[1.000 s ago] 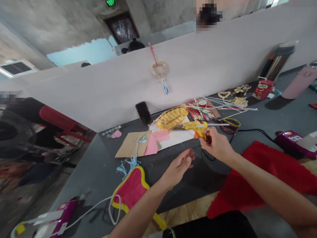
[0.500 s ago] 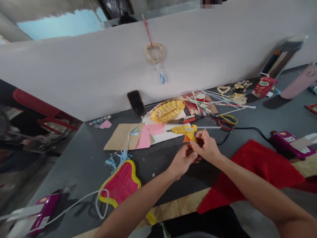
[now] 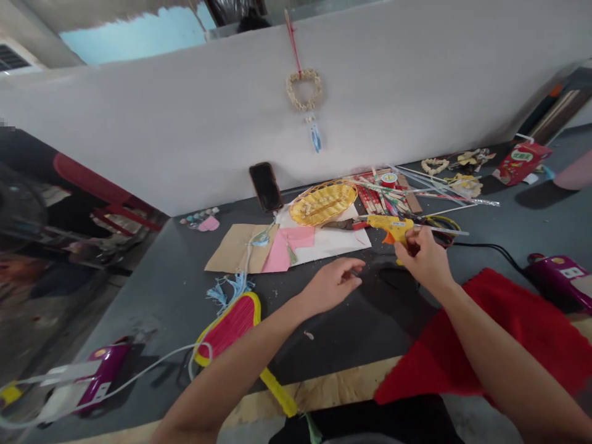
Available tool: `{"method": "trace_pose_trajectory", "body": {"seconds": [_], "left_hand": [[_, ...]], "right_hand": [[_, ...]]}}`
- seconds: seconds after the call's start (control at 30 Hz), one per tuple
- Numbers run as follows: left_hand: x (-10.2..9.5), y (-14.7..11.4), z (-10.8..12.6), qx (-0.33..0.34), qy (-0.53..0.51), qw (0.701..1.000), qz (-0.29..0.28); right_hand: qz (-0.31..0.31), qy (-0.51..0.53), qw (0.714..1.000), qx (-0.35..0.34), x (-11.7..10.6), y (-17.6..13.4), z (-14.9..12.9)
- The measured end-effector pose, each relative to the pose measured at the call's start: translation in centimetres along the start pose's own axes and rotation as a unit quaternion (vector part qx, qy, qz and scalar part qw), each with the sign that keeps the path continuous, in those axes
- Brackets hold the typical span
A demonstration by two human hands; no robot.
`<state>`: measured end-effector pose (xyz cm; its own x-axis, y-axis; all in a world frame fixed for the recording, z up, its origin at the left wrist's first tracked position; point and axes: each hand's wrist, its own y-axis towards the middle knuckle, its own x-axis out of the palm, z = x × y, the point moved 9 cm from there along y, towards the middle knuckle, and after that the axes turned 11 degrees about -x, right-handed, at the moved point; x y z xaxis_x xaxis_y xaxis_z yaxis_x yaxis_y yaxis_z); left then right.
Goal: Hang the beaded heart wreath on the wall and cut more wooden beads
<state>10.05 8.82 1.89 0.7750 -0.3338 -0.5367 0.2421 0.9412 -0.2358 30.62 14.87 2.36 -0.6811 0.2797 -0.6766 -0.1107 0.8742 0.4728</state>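
My right hand (image 3: 423,254) is closed around the handle of a yellow glue gun (image 3: 391,227), which has an orange trigger and a clear glue stick (image 3: 448,230) jutting out of its back. The nozzle points left, above a pair of red-handled pliers (image 3: 342,224). Apart from it, my left hand (image 3: 333,285) hovers over the dark table with its fingers loosely bent and the thumb separate; nothing shows in it. Left of that hand lies a crimson piece with a fuzzy yellow edge (image 3: 231,330), partly covered by my left forearm.
A yellow woven basket (image 3: 303,216), brown cardboard (image 3: 226,250) and pink paper (image 3: 272,259) lie at the back, near a leaning phone (image 3: 266,186). Red cloth (image 3: 444,354) hangs over the front edge. Purple power units (image 3: 104,376) with cords sit on both sides. Scissors (image 3: 441,227) are behind my right hand.
My left hand has let go of the glue gun's handle and moved left and down. The right hand has carried the gun to the right. The camera view has shifted slightly.
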Motion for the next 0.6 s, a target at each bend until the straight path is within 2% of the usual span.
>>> {"method": "trace_pose_trajectory", "body": {"seconds": [0.1, 0.23, 0.3, 0.37, 0.43, 0.5, 0.6], "left_hand": [[-3.0, 0.4, -0.2, 0.002, 0.019, 0.997, 0.075], [-7.6, 1.6, -0.4, 0.001, 0.107, 0.978, 0.179], [-10.8, 2.8, -1.5, -0.041, 0.156, 0.960, 0.230], [-14.6, 4.0, -2.8, -0.096, 0.214, 0.925, 0.297], [-17.7, 5.5, -3.9, -0.129, 0.235, 0.905, 0.330], [-19.9, 6.9, -4.6, -0.149, 0.253, 0.889, 0.350], [-21.4, 8.9, -5.0, -0.164, 0.279, 0.875, 0.360]], "right_hand": [[-0.026, -0.006, 1.000, -0.001, 0.7, -0.2, -0.6], [-0.114, -0.110, 0.987, 0.014, 2.0, -0.5, -0.8], [-0.152, -0.154, 0.976, 0.022, 2.4, -0.6, -0.3], [-0.176, -0.175, 0.968, 0.029, 2.7, -0.5, 0.3], [-0.192, -0.181, 0.964, 0.034, 2.8, -0.5, 0.8], [-0.201, -0.182, 0.962, 0.031, 3.0, -0.6, 1.1], [-0.204, -0.182, 0.962, 0.013, 3.1, -0.6, 1.2]]}}
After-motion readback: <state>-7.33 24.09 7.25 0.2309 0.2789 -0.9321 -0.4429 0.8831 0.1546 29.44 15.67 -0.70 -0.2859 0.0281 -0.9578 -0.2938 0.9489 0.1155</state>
